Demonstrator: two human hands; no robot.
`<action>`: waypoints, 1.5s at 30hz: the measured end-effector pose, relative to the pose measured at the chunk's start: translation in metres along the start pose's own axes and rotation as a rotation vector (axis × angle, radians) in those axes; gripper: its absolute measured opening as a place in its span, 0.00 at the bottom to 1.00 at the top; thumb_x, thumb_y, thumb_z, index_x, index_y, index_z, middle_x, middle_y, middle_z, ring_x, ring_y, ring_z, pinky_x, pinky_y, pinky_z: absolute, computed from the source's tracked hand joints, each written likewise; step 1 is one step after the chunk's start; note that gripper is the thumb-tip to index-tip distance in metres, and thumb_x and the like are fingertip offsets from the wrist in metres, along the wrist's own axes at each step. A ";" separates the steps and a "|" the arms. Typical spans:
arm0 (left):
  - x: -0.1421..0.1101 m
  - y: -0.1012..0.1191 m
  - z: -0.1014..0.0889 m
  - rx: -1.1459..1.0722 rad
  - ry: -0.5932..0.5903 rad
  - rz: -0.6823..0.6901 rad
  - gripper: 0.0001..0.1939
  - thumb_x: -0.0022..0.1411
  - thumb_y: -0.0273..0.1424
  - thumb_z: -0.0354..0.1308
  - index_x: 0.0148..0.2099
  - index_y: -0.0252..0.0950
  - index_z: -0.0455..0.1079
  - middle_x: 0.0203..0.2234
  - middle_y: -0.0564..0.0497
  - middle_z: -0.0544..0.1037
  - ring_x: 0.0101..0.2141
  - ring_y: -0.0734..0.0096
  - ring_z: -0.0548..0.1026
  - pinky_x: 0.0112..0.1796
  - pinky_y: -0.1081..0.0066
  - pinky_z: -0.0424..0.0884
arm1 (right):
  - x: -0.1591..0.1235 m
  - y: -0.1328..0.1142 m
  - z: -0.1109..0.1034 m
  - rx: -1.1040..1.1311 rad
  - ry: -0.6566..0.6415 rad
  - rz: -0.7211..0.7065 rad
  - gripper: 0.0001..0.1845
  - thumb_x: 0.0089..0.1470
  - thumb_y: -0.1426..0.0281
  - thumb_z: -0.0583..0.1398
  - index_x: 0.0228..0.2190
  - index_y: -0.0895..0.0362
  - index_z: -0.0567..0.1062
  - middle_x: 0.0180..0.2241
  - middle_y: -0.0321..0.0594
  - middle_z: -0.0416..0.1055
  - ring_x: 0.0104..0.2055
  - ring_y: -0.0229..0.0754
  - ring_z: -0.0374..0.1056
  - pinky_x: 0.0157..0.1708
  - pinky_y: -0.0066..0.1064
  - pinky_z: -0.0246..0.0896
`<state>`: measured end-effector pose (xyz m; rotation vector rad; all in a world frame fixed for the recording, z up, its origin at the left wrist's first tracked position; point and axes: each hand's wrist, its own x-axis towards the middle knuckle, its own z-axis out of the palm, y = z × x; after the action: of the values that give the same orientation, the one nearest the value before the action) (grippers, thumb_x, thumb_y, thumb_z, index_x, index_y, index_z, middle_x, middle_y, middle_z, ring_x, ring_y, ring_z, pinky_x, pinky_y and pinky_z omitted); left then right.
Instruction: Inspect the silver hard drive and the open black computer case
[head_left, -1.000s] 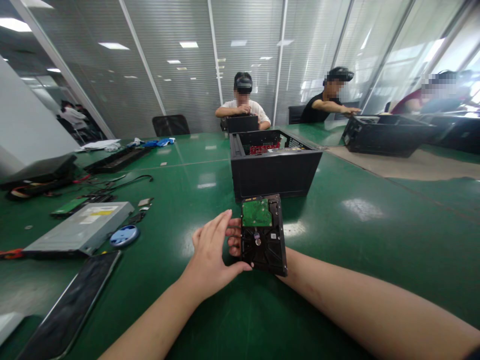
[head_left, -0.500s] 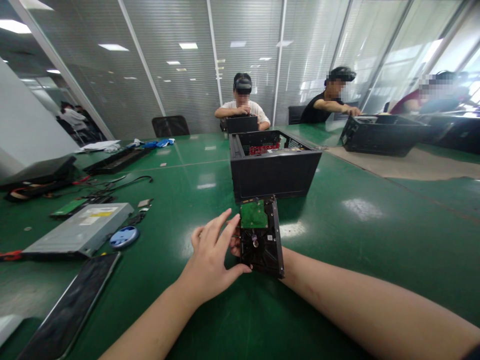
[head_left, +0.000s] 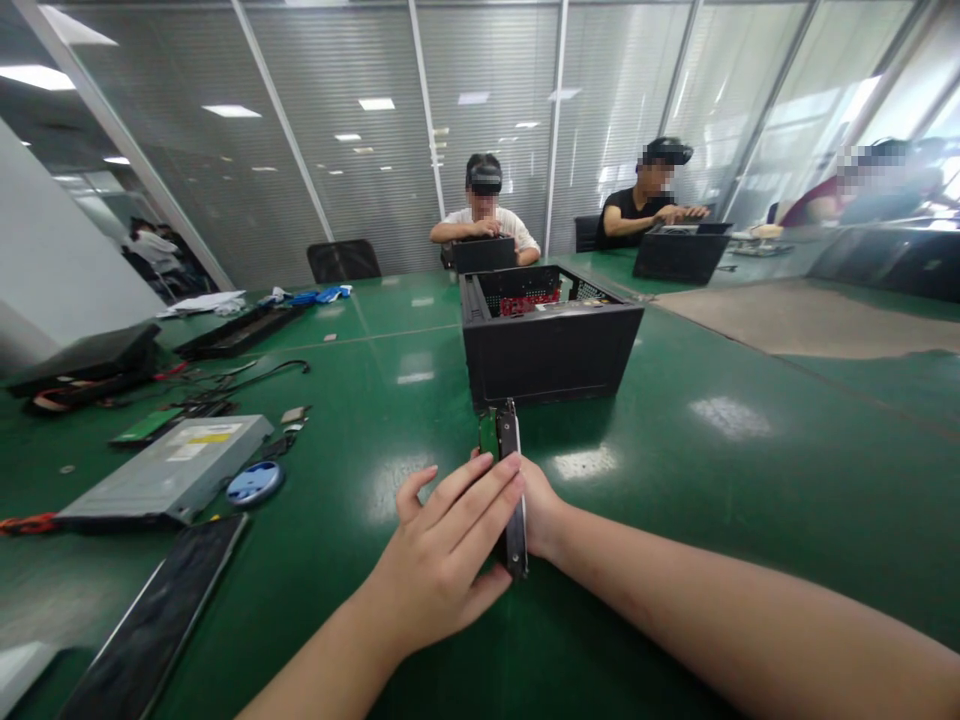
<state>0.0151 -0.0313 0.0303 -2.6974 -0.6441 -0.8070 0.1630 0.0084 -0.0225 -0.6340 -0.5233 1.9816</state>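
Note:
A hard drive [head_left: 510,470] with a green circuit board stands on its edge above the green table [head_left: 750,470], seen almost edge-on. My left hand [head_left: 450,555] lies against its left face, fingers stretched along it. My right hand [head_left: 541,505] grips it from the right side, mostly hidden behind the drive. An open black computer case [head_left: 547,335] with a red board inside sits just beyond the drive.
To the left lie a grey optical drive [head_left: 169,472], a blue round object [head_left: 255,483], a black side panel [head_left: 150,620], cables and small green boards. Three people sit across the table at other black cases [head_left: 679,255].
The hard drive has turned from face-on, circuit board toward me, to edge-on. My left fingers have moved from its left edge onto its side face.

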 end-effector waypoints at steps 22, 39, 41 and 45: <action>-0.004 -0.011 0.008 0.110 0.049 -0.262 0.57 0.44 0.61 0.63 0.68 0.35 0.52 0.63 0.36 0.63 0.61 0.39 0.61 0.58 0.47 0.50 | 0.005 -0.003 0.003 0.063 -0.026 0.038 0.30 0.69 0.55 0.43 0.40 0.62 0.76 0.30 0.47 0.76 0.31 0.44 0.72 0.34 0.35 0.68; -0.003 -0.013 0.007 0.117 0.128 -0.213 0.55 0.46 0.62 0.62 0.67 0.35 0.54 0.60 0.35 0.68 0.59 0.40 0.63 0.56 0.49 0.54 | 0.002 -0.006 0.006 0.056 0.013 0.052 0.27 0.69 0.57 0.45 0.39 0.61 0.76 0.29 0.44 0.75 0.29 0.42 0.72 0.35 0.35 0.69; -0.003 -0.013 0.006 0.121 0.128 -0.223 0.52 0.46 0.60 0.62 0.65 0.35 0.55 0.60 0.35 0.68 0.58 0.41 0.65 0.55 0.49 0.55 | 0.000 -0.008 0.010 0.061 0.039 0.065 0.27 0.70 0.57 0.45 0.38 0.62 0.77 0.28 0.44 0.75 0.27 0.41 0.72 0.35 0.34 0.69; -0.003 -0.012 0.006 0.106 0.120 -0.259 0.49 0.46 0.59 0.64 0.62 0.36 0.58 0.59 0.33 0.68 0.56 0.42 0.66 0.52 0.50 0.57 | -0.003 -0.010 0.017 0.056 0.115 0.076 0.29 0.70 0.57 0.44 0.37 0.62 0.76 0.29 0.44 0.76 0.27 0.39 0.71 0.34 0.32 0.69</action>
<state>0.0096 -0.0198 0.0250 -2.4804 -0.9908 -0.9591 0.1605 0.0085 -0.0032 -0.7377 -0.3773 2.0093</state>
